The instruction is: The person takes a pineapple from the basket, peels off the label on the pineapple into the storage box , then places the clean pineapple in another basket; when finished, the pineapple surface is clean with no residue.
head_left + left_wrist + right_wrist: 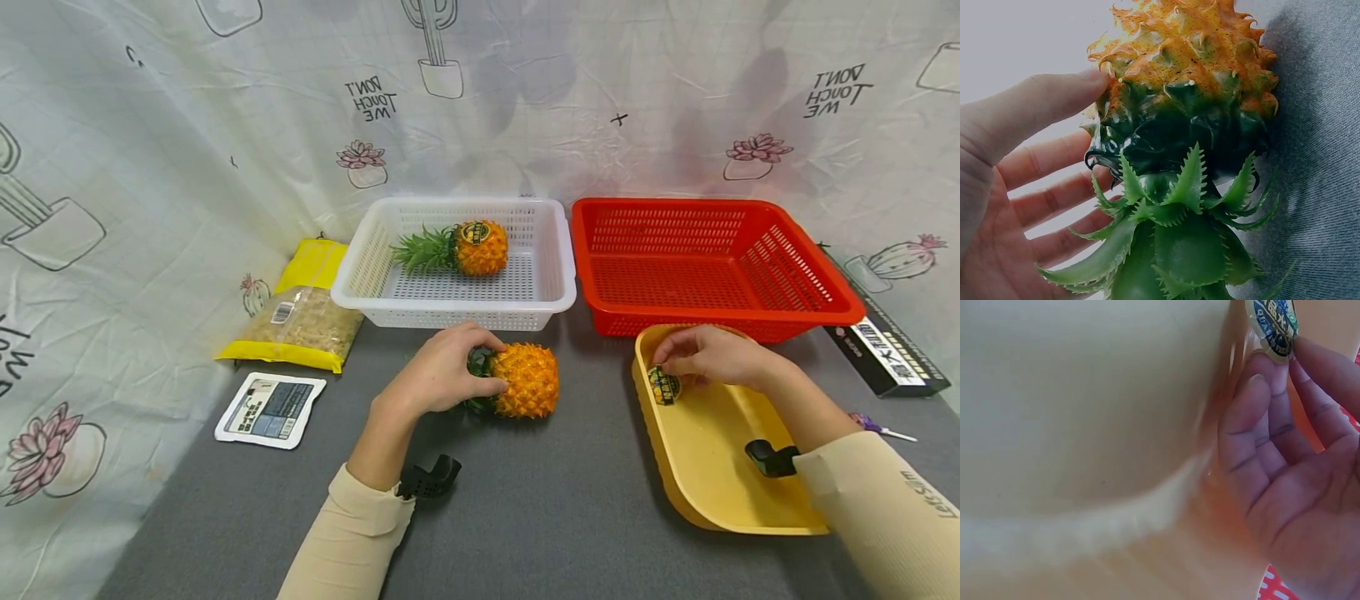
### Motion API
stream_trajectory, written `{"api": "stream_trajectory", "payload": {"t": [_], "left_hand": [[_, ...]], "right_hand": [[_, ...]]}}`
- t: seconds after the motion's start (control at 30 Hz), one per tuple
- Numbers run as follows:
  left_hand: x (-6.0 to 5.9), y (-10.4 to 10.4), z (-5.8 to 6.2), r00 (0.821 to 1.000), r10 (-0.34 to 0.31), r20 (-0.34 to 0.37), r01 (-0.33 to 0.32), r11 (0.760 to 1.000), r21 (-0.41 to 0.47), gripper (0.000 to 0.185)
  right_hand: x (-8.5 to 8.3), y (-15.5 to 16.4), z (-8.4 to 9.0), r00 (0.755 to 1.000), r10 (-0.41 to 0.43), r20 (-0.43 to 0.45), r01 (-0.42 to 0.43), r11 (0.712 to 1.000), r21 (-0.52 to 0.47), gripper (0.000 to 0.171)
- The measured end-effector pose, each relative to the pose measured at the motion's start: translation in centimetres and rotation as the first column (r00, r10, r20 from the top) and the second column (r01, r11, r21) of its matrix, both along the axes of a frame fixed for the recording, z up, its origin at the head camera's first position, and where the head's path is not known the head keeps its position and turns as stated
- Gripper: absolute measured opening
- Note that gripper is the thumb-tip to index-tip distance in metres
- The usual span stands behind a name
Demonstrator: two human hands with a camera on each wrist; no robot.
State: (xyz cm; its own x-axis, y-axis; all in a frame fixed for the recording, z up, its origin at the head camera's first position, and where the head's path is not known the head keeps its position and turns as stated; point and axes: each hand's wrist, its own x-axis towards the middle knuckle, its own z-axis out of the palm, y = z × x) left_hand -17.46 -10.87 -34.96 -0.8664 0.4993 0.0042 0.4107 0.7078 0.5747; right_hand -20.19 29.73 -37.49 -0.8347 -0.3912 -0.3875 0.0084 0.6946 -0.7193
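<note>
1. My left hand curls its fingers round the orange plastic pineapple lying on the grey desk, at 6 o'clock from the white slotted basket.
2. My right hand pinches a round printed sticker over the yellow plastic tray, at 3 o'clock from the pineapple.

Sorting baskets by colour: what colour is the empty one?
Red basket; clearest in the head view.

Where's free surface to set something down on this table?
Bare grey table lies between the left hand and the yellow tray, and the red basket holds nothing. It is crowded by the pineapple, white basket and left-side packets.
</note>
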Motion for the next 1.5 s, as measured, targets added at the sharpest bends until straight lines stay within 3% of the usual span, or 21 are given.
{"api": "stream_trajectory", "payload": {"t": [0.3, 0.7, 1.17, 1.5], "left_hand": [[0.0, 0.0, 0.1, 1.000, -0.005, -0.013, 0.005, 1.000, 0.002, 0.045], [0.0, -0.1, 0.1, 1.000, 0.002, -0.001, -0.002, 1.000, 0.008, 0.046], [0.0, 0.0, 0.2, 1.000, -0.003, 0.006, 0.003, 1.000, 0.014, 0.046], [0.0, -0.1, 0.2, 1.000, -0.005, 0.010, 0.005, 1.000, 0.018, 0.045]], "right_hand": [[0.0, -0.1, 0.1, 1.000, 0.028, 0.005, -0.028, 1.000, -0.003, 0.020], [0.2, -0.5, 1.1, 0.994, 0.099, -0.036, -0.096, 0.993, 0.066, 0.024], [1.3, 0.1, 4.5, 0.989, 0.125, -0.078, -0.117, 0.988, 0.099, 0.037], [2.3, -2.4, 7.3, 0.967, 0.147, -0.210, -0.130, 0.987, 0.090, 0.029]]}}
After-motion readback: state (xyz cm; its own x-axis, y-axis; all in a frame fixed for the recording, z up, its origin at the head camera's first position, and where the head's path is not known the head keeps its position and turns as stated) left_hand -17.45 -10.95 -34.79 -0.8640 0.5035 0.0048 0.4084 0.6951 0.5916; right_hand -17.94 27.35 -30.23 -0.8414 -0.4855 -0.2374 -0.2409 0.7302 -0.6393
